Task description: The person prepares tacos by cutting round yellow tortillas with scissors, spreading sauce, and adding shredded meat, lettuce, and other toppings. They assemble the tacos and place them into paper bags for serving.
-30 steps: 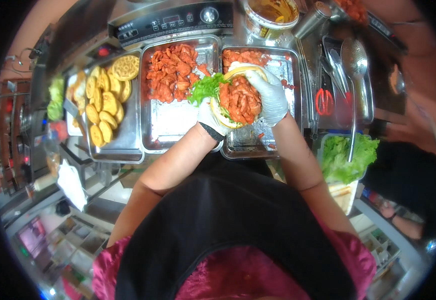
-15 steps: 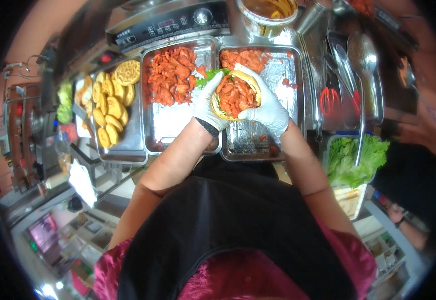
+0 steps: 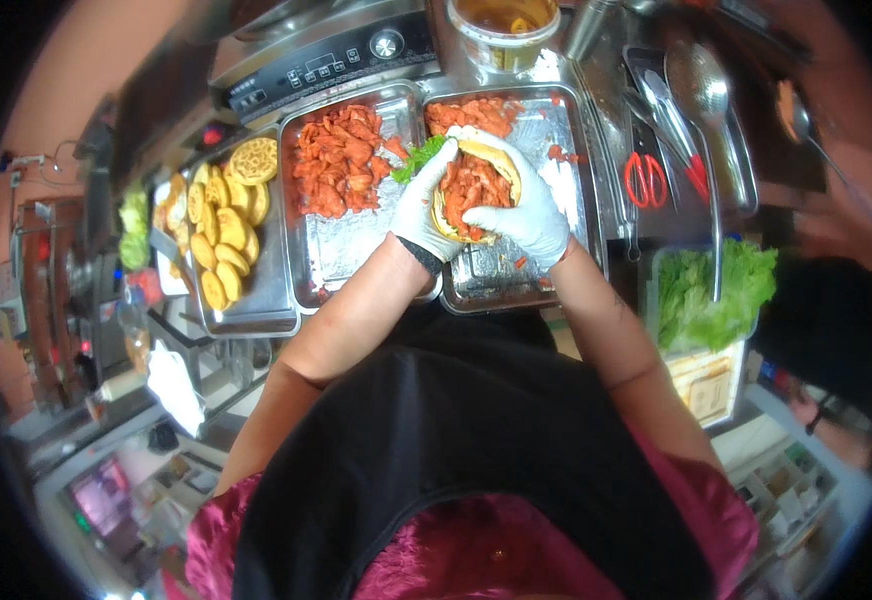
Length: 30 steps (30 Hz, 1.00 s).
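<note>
Between my two gloved hands is a split round bread (image 3: 501, 153) filled with red sauced meat pieces (image 3: 476, 188). Its opening faces up, above the right-hand metal tray (image 3: 578, 205). My left hand (image 3: 422, 218) curls round the bread's left side. From the right, my right hand (image 3: 536, 215) wraps it, the thumb lying across the lower part of the meat. Both hands wear white gloves, which hide much of the bread. A green lettuce leaf (image 3: 416, 160) shows beside my left fingers. More red meat (image 3: 339, 160) lies in the left-hand tray (image 3: 341, 262).
Round golden flatbreads (image 3: 224, 230) are heaped on a tray at left. A bucket (image 3: 504, 45) and a control panel (image 3: 331, 70) stand behind. At right are red-handled scissors (image 3: 645, 180), a perforated ladle (image 3: 698, 85) and a lettuce tub (image 3: 706, 290). Another person's hand (image 3: 806, 408) shows far right.
My right thumb has shifted inward and up over the meat, which sits closer within the bread. The whole view has shifted slightly. Both hands keep hold of the bread.
</note>
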Tool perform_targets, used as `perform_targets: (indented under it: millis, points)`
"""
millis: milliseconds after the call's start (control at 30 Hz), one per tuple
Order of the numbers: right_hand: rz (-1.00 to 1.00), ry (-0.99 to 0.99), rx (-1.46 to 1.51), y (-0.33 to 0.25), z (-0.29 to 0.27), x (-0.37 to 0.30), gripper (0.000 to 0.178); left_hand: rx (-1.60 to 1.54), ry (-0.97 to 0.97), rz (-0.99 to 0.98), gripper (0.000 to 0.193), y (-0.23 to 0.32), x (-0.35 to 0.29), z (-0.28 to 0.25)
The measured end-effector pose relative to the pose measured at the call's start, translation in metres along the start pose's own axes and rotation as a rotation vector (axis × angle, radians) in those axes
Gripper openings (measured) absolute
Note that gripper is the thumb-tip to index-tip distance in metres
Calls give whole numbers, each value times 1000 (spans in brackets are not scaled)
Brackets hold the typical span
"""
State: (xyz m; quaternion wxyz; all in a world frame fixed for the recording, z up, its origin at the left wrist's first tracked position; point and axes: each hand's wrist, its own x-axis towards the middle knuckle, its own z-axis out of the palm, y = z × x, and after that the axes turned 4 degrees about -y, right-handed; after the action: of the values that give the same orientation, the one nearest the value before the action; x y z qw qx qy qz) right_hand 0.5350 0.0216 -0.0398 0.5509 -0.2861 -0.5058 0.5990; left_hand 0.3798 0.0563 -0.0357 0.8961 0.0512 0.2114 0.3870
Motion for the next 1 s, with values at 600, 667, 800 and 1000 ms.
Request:
perform_targets:
  millis: [600, 667, 800, 1000]
  points:
    - [-84, 654, -452, -12, 117, -114, 92, -4, -244, -425, 41, -50, -65, -4]
    - [-97, 774, -500, -17, 119, -141, 86, 39, -284, -513, 42, -75, -64, -3]
    - [-128, 1009, -690, -38, 129, -201, 76, 159, -277, -651, 40, -131, -91, 25]
    - [-161, 1246, -811, -59, 122, -330, 66, 243, -369, -932, 43, -245, -139, 61]
